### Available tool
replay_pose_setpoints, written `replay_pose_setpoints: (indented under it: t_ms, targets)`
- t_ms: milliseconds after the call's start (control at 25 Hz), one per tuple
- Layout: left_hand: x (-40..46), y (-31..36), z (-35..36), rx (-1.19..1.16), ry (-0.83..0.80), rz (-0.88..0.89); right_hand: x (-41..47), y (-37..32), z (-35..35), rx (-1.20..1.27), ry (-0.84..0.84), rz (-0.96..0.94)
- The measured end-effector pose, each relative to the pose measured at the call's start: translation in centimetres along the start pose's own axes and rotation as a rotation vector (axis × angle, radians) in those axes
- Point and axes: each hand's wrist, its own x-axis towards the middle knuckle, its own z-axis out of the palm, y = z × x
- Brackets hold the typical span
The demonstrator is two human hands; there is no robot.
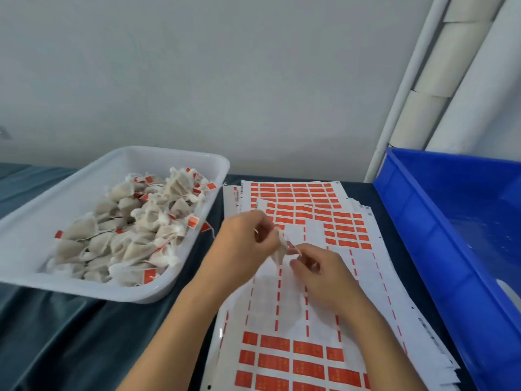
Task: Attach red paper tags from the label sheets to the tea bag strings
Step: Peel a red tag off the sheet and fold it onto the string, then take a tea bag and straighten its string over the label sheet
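Tea bag [277,253] of soft beige mesh seems light and crushable; left hand [242,244] pinches its top, right hand [318,273] pinches the thin string, the best place to hold.

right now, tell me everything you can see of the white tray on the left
The white tray is a shallow rectangular tub of translucent plastic with rounded corners and a rolled rim. It sits flat on the dark cloth, left of the label sheets, heaped with tea bags, many carrying red tags. Neither hand touches it.

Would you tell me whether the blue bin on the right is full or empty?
Mostly empty as far as visible: the blue bin shows bare floor, no tea bags.
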Motion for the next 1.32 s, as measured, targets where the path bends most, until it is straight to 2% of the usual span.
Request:
replay_pose_setpoints:
  t_ms: [160,360,440,560,800,880,1040,1120,1200,1320]
  targets:
    - [1.6,0.8,-6.8,-0.006,0.292,0.05,0.3,-0.4,0.4,-0.185,-0.041,-0.051]
    - [4.4,-1.5,-12.8,0.192,0.456,0.02,0.1,-1.6,1.8,-0.302,-0.106,-0.116]
    - [4.9,-3.4,-13.4,0.263,0.441,0.005,0.3,-2.2,2.3,-0.403,-0.12,-0.138]
    - [4.3,-5.9,-11.9,0.347,0.268,0.001,0.5,-3.3,3.7,-0.538,-0.148,-0.192]
    - [3.7,-6.6,-11.0,0.447,0.159,-0.005,0.5,-3.2,4.9,-0.593,-0.151,-0.207]
    - [3.4,-5.6,-11.2,0.58,0.189,-0.04,0.4,-3.0,5.1,-0.6,-0.136,-0.208]
    - [2.2,-2.6,-9.0,0.769,0.393,-0.025,0.3,-2.6,5.0,-0.563,-0.096,-0.227]
    - [1.3,-0.9,-6.2,0.716,0.535,0.063,0.3,-2.5,4.9,-0.597,-0.044,-0.265]
    - [0.7,0.6,-2.2,0.547,0.568,0.193,0.4,-2.2,4.5,-0.632,0.085,-0.261]
    - [0.5,1.7,4.5,0.378,0.328,0.18,0.9,-1.9,3.3,-0.592,0.251,-0.052]
